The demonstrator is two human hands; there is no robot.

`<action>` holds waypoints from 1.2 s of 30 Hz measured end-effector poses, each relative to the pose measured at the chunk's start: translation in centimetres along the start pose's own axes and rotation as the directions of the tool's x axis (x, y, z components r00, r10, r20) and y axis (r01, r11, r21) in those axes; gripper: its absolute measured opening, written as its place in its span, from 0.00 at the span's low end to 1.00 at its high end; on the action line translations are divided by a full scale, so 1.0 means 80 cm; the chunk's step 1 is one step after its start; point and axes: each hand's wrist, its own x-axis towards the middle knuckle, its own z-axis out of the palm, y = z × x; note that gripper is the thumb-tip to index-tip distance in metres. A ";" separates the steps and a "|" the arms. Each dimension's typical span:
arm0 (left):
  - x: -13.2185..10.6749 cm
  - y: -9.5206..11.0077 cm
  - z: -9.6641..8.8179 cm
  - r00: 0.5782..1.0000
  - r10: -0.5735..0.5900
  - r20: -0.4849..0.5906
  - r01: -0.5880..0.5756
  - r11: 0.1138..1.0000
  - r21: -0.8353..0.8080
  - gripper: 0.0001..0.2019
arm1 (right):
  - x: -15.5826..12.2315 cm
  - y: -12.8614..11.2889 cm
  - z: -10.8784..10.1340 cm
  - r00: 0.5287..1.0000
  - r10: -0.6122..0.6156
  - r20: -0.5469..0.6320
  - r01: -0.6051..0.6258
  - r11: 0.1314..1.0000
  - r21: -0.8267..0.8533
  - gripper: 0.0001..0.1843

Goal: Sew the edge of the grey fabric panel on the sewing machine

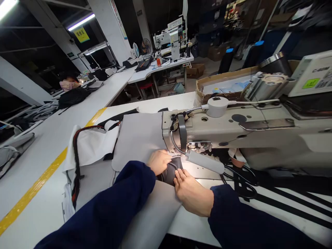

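Under the head of a sewing machine [207, 129] lies a dark, smooth fabric piece [174, 170], bunched into folds and lit by the machine's lamp. My left hand [158, 162] is closed on the far left edge of this fabric, close to the needle area. From the near right, my right hand [193, 193] grips the same fabric, fingers together on top and thumb hidden. A large light-grey fabric panel [141, 133] spreads left of the machine. More grey material [153, 214] hangs over the table's front edge beneath my arms. The needle itself is hidden.
White lining with a dark, red-edged zipper strip [75, 159] lies at left. A grey cylindrical lamp [204, 162] hangs by my right hand. Black scissors [242, 186] and black straps [290, 204] lie at right. A cardboard box [202, 91] stands behind the machine. Another person sits far left.
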 end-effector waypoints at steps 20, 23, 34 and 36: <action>-0.006 0.036 -0.014 0.975 0.185 0.127 -0.218 0.914 0.343 0.14 | 0.006 0.016 0.000 0.979 0.091 -0.181 -0.085 0.996 0.037 0.29; -0.024 0.010 -0.038 0.964 0.258 0.071 -0.263 0.864 0.428 0.13 | 0.005 0.018 -0.002 0.989 0.080 -0.122 -0.072 0.995 0.064 0.33; -0.020 0.029 -0.059 0.923 0.181 0.340 -0.298 0.894 0.334 0.06 | 0.002 -0.003 0.003 0.986 0.022 -0.166 -0.026 0.999 -0.027 0.23; -0.022 0.037 -0.057 0.959 0.112 0.261 -0.196 0.927 0.320 0.10 | 0.003 -0.002 0.003 0.987 0.026 -0.161 -0.030 0.999 -0.018 0.23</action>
